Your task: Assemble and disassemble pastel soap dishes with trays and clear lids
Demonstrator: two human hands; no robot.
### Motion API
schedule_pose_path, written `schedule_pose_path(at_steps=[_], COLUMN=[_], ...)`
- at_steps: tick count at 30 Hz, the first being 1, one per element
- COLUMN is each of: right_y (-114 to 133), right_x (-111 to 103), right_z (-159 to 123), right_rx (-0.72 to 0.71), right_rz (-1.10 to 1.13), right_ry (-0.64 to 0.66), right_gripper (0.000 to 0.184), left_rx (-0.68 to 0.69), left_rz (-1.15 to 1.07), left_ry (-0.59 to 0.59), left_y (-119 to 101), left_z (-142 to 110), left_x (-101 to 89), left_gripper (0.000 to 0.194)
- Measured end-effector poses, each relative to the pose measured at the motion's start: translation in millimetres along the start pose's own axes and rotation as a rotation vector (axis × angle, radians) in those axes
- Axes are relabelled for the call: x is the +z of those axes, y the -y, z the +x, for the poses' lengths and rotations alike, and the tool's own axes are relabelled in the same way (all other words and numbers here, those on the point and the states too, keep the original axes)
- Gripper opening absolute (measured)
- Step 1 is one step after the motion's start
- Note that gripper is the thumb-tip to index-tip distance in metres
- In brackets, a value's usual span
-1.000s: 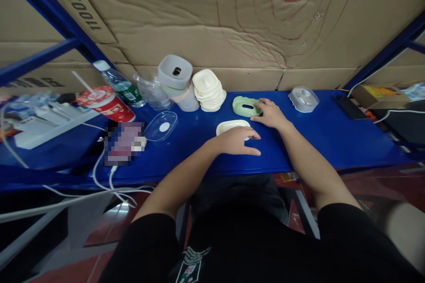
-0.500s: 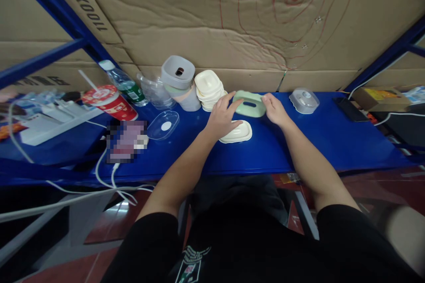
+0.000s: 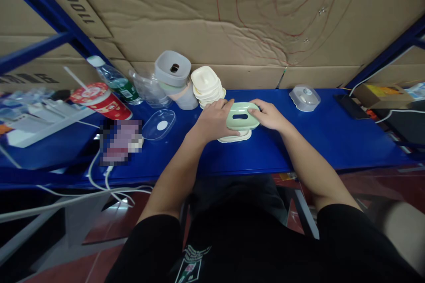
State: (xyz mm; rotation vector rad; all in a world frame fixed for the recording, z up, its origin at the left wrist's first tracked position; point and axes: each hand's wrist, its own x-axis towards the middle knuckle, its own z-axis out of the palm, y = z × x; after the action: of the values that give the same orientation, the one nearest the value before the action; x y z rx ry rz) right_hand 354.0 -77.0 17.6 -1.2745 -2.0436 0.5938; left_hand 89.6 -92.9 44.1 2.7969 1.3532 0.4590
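Observation:
A pale green oval lid with a slot (image 3: 241, 116) rests on top of a cream tray (image 3: 234, 137) on the blue table (image 3: 315, 141). My left hand (image 3: 214, 120) grips the green lid's left end, fingers curled over it. Its right end is held by my right hand (image 3: 269, 115), fingers wrapped round the edge. A stack of cream trays (image 3: 206, 86) stands just behind my left hand.
A grey container stack (image 3: 174, 77), clear lids (image 3: 161, 124), a water bottle (image 3: 114, 80) and a red cup (image 3: 99, 101) lie to the left. A clear lid (image 3: 304, 97) and a black phone (image 3: 351, 106) sit to the right. White cables (image 3: 99, 177) hang off the front edge.
The green lid was lifted from the back of the table and brought down onto the cream tray. My left hand left the tray and took hold of the lid's left end.

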Motion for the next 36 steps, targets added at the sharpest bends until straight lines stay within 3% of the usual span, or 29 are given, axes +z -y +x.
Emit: schedule_pose_path(at_steps=[6, 17, 20, 23, 27, 30, 33, 36], right_y=[-0.7, -7.4, -11.8, -14.7, -17.3, -17.6, -16.8, -16.6], right_x=[12.2, 28.9, 26.9, 25.4, 24.3, 22.8, 21.6, 21.7], right_z=[1.7, 1.7, 3.1, 4.6, 5.5, 5.6, 5.4, 5.1], right_rx=[-0.089, 0.012, 0.009, 0.007, -0.009, -0.034, -0.043, -0.045], right_rz=[-0.228, -0.355, -0.344, -0.346, -0.324, -0.300, -0.305, -0.330], right_ry=[0.120, 0.258, 0.266, 0.261, 0.272, 0.280, 0.283, 0.290], right_gripper=[0.044, 0.044, 0.045, 0.046, 0.047, 0.046, 0.047, 0.048], left_rx=[-0.037, -0.090, -0.077, -0.131, -0.492, -0.670, -0.691, -0.592], left_rz=[0.053, 0.009, 0.014, 0.007, 0.032, -0.014, -0.068, -0.103], left_ry=[0.204, 0.235, 0.245, 0.236, 0.188, 0.259, 0.368, 0.391], left_y=[-7.1, -1.0, -1.7, 9.6, 44.4, 71.3, 86.2, 85.0], left_z=[-9.6, -4.5, -3.2, -6.0, -13.0, -15.8, -14.8, -10.0], left_x=[-0.4, 33.3, 26.8, 8.1, -19.5, -29.8, -29.0, -19.8], left_gripper=[0.109, 0.101, 0.105, 0.092, 0.084, 0.086, 0.079, 0.069])
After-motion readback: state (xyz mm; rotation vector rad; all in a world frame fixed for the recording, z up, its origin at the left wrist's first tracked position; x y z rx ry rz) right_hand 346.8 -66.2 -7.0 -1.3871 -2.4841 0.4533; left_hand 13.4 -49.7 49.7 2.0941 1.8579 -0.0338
